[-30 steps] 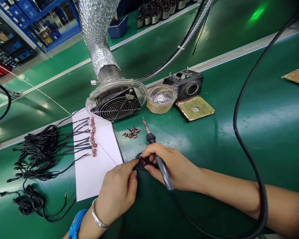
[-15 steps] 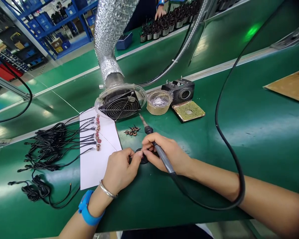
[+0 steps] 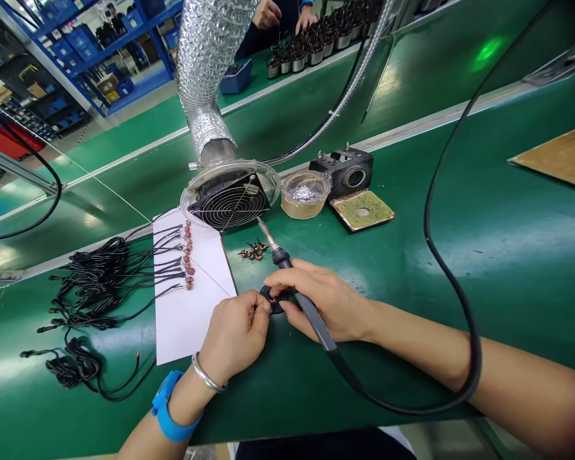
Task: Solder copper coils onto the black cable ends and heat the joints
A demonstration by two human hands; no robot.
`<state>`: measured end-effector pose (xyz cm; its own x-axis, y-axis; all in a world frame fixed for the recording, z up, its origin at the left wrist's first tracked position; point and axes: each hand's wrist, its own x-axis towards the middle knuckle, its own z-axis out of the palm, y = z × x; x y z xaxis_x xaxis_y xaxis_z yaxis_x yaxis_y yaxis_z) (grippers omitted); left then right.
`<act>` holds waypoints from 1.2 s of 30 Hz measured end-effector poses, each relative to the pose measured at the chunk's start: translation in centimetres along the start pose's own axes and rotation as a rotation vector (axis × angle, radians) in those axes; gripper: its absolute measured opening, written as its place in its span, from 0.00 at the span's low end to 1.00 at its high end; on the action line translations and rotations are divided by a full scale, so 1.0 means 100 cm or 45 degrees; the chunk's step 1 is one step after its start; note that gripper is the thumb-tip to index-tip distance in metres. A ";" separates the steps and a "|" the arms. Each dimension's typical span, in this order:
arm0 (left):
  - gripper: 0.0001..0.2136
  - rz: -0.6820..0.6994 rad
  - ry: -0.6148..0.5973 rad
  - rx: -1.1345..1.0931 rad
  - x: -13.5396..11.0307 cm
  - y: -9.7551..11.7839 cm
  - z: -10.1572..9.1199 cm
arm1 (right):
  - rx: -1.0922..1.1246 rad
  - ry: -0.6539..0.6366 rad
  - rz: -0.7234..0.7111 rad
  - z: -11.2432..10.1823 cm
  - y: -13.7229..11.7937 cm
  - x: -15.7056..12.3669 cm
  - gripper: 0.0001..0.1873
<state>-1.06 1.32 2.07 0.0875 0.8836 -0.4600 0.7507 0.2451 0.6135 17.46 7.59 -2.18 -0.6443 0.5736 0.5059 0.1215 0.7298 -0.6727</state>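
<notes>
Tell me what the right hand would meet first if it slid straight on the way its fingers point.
Probably the left hand: the right hand points left across the small black round holder, whose far side the left fingertips already pinch.

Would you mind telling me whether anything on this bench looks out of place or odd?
Only small things stand out: the soldering iron lies tucked in the right hand with its tip pointing away at the fan, unused, while both hands' fingertips pinch at the small black disc. The black leads lie tangled.
</notes>
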 end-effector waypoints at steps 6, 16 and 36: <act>0.12 -0.013 0.014 -0.074 -0.002 -0.003 0.004 | -0.051 -0.045 -0.109 -0.001 0.000 0.007 0.21; 0.18 -0.080 -0.014 -0.228 0.011 -0.015 -0.008 | -0.026 0.088 -0.085 -0.007 0.002 0.004 0.24; 0.13 -0.046 0.095 0.058 0.019 0.004 -0.008 | -0.336 -0.122 -0.113 0.004 0.001 0.005 0.21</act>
<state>-1.17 3.44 1.95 0.0124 0.9021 -0.4313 0.7817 0.2602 0.5667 16.87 7.81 -2.16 -0.7279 0.4746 0.4949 0.2457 0.8544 -0.4579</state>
